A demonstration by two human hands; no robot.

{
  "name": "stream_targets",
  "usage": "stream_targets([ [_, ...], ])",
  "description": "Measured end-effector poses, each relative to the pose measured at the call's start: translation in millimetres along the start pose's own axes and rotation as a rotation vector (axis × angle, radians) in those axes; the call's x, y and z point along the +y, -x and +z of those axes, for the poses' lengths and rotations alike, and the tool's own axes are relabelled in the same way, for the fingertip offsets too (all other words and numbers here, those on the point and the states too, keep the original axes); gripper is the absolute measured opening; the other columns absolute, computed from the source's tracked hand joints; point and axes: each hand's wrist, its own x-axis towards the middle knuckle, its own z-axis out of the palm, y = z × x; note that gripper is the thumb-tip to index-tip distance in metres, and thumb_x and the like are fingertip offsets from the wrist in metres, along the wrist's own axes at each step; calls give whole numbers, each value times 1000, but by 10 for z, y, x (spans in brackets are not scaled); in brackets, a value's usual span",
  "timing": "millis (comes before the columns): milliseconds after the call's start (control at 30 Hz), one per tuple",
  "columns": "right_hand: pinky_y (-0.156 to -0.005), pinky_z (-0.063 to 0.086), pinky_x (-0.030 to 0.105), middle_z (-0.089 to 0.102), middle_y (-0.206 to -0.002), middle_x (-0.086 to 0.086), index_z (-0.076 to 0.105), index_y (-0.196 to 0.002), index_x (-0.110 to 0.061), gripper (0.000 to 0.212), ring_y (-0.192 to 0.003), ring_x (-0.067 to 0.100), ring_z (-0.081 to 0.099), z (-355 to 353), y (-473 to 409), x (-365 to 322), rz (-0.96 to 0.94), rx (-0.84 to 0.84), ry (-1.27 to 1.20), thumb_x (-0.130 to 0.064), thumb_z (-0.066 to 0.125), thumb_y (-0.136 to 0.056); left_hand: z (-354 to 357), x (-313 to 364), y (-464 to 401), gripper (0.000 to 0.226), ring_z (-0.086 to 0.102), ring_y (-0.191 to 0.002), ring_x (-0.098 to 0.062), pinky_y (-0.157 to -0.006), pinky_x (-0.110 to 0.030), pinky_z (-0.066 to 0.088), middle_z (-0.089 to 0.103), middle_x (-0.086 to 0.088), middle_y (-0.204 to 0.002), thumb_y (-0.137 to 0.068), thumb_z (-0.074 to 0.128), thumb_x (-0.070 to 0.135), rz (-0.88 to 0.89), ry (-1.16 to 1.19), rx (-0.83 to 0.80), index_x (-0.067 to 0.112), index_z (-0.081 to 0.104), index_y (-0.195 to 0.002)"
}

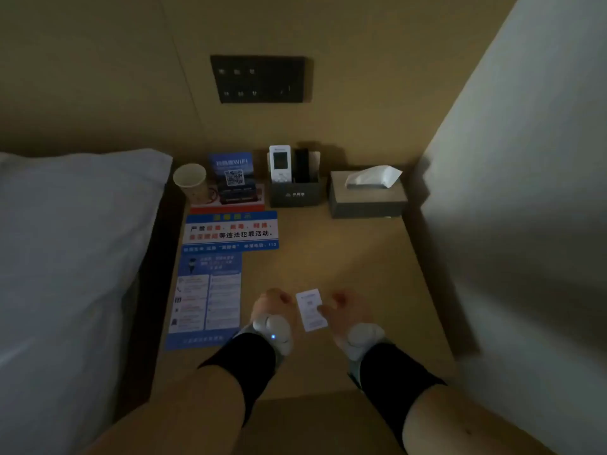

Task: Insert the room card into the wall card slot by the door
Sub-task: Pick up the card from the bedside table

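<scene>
Bedside counter [328, 257], dim room. The room card [311, 309] lies flat near the counter's front edge, between my two hands — I judge it parked there for easy pickup. My right hand [345, 315] has a thumb tip on the card's right edge, fingers [341, 297] loosely curled, not yet gripping; whether the card has lifted, I cannot tell. My left hand [271, 305] rests just beside the card, curled and holding nothing. The dark wall panel [259, 79] above carries switches — no card slot or door shows here.

Black wristbands [244, 362] and white wrist devices [277, 331] behind both hands.
</scene>
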Motion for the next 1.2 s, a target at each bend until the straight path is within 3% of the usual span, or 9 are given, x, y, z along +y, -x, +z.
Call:
stream_targets([
  [100,-93,47,29,60,-137,21,50,-137,6,51,-121,32,60,172,-168,41,-1,6,121,-11,69,-93,87,-16,-152,20,71,-93,-30,-75,-34,57,75,-14,-100,-91,55,15,-50,43,-15,9,72,-100],
  [200,-107,31,27,44,-149,19,38,-145,7,47,-138,29,45,276,-209,28,34,-109,288,-12,52,-104,124,-38,-165,23,70,-94,-34,-78,-38,58,75,-19,-100,-90,53,12,-63,38,-71,2,73,-99],
  [300,-94,46,32,60,-126,12,60,-118,-7,35,-116,29,59,332,-238,0,0,27,423,-26,67,-89,169,-76,-219,28,69,-102,-35,-90,-46,56,73,-20,-109,-90,55,12,41,-8,-74,1,71,-109],
  [400,-94,49,36,65,-120,11,63,-108,-8,29,-110,28,62,402,-213,-37,-33,69,540,-27,65,-86,139,-59,-232,31,63,-113,-28,-95,-37,52,69,-11,-122,-99,49,23,122,-205,-132,11,70,-119],
  [633,-100,47,34,65,-128,13,64,-117,-5,26,-119,27,61,436,-202,-123,30,125,479,-18,48,-102,57,-51,-278,34,64,-109,-27,-90,-33,52,69,-8,-120,-100,47,34,240,-547,-260,17,69,-121],
  [800,-89,57,40,74,-112,16,72,-100,-2,21,-103,32,70,348,-202,-122,1,-4,411,-20,65,-91,56,-56,-302,34,64,-108,-26,-90,-33,51,69,-7,-120,-102,44,34,321,-731,-316,18,67,-123],
  [900,-88,58,41,74,-109,16,67,-82,-7,17,-100,31,70,318,-188,-121,-31,-38,438,-22,66,-90,30,-26,-303,35,62,-113,-25,-96,-34,50,67,-5,-126,-102,45,34,320,-757,-366,18,66,-124],
  [1067,-90,58,40,73,-112,12,73,-103,-8,27,-105,30,69,267,-113,-134,14,-5,404,-29,70,-84,2,-13,-262,36,60,-117,-25,-99,-35,48,65,-6,-129,-102,44,34,303,-730,-390,19,64,-128],
  [1200,-89,57,44,74,-102,12,68,-97,-9,26,-98,31,70,250,-47,-147,11,3,215,-32,73,-85,-19,13,-202,34,60,-116,-23,-97,-34,48,67,-4,-125,-102,43,33,209,-529,-330,22,66,-125],
])
